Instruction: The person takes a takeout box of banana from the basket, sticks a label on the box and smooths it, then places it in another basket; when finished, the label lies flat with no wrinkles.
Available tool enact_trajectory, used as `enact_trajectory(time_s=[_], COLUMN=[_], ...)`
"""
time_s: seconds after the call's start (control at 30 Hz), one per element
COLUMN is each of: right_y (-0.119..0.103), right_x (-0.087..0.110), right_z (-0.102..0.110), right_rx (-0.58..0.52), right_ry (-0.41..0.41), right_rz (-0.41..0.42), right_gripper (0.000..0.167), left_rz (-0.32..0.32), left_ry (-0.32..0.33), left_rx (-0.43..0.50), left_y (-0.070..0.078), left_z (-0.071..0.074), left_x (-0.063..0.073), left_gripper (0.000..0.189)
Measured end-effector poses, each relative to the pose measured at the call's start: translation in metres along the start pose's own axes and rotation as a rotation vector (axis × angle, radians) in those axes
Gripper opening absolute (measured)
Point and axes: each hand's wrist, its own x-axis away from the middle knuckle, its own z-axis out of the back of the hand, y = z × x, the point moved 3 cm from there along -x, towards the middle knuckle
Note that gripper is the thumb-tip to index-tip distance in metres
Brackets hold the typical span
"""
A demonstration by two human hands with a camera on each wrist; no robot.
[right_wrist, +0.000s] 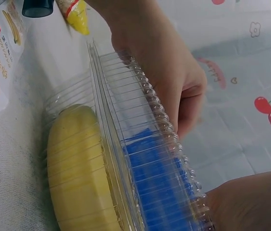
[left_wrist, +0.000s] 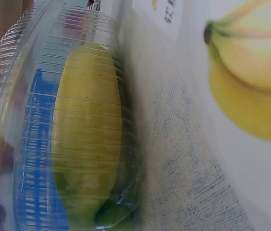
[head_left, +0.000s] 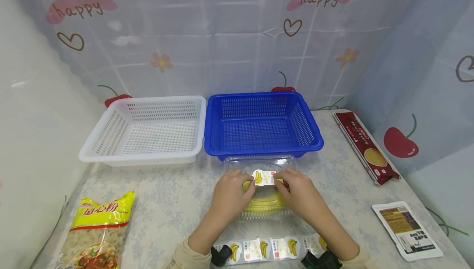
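Note:
In the head view a clear clamshell box (head_left: 237,164) lies on the table with its lid down, and yellow bananas (head_left: 264,203) show through the plastic. A small white banana label (head_left: 264,177) is right over the lid. My left hand (head_left: 230,195) pinches its left end between thumb and finger. At its right end my right hand (head_left: 300,193) pinches it the same way. Both wrist views look through the box's ribbed side at a banana (left_wrist: 87,130); the label is hidden there. A strip of similar banana labels (head_left: 274,249) lies in front of the box, partly under my wrists.
Behind the box stand a white basket (head_left: 142,158) and a blue basket (head_left: 263,152), side by side. A yellow-topped food bag (head_left: 100,228) lies at the left. On the right are a red spaghetti pack (head_left: 364,145) and a white pouch (head_left: 407,230). A printed curtain hangs behind.

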Motion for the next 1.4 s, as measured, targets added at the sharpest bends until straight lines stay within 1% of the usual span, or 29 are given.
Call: enact_trajectory(time_s=[0.23, 0.43, 0.57, 0.67, 0.77, 0.9, 1.03, 1.13, 1.33, 1.4], right_y=[-0.001, -0.001, -0.001, -0.001, -0.001, -0.001, -0.001, -0.002, -0.002, -0.002], right_x=[0.001, 0.001, 0.002, 0.002, 0.001, -0.001, -0.001, -0.001, 0.002, 0.004], right_z=[0.0, 0.001, 0.001, 0.0, 0.0, 0.0, -0.001, -0.001, 0.004, 0.007], right_rx=[0.002, 0.01, 0.007, 0.005, 0.008, 0.011, 0.011, 0.011, -0.023, -0.044], right_ry=[0.04, 0.043, 0.045, 0.047, 0.043, 0.028, 0.015, 0.015, 0.046, 0.066], right_rz=[0.018, 0.016, 0.016, 0.015, 0.013, 0.011, 0.011, 0.009, 0.03, 0.047], right_gripper=[0.01, 0.006, 0.007, 0.007, 0.009, 0.014, 0.017, 0.018, 0.02, 0.021], left_rz=[-0.008, -0.013, -0.006, 0.006, 0.019, 0.031, 0.035, 0.029, -0.004, -0.012], left_ry=[0.007, 0.019, 0.025, 0.01, -0.02, -0.056, -0.073, -0.062, -0.013, 0.002], left_rx=[-0.003, -0.024, -0.019, -0.015, -0.024, -0.044, -0.046, -0.011, 0.152, 0.184], left_y=[0.001, 0.001, 0.001, 0.001, 0.002, 0.003, 0.003, 0.003, 0.0, -0.001], left_z=[0.002, 0.0, 0.0, 0.0, 0.0, 0.0, 0.0, 0.002, 0.01, 0.014], left_x=[-0.001, 0.0, -0.001, -0.002, -0.003, -0.004, -0.004, -0.002, 0.004, 0.008], left_gripper=[0.007, 0.012, 0.01, 0.007, 0.005, 0.01, 0.015, 0.015, 0.012, 0.013])
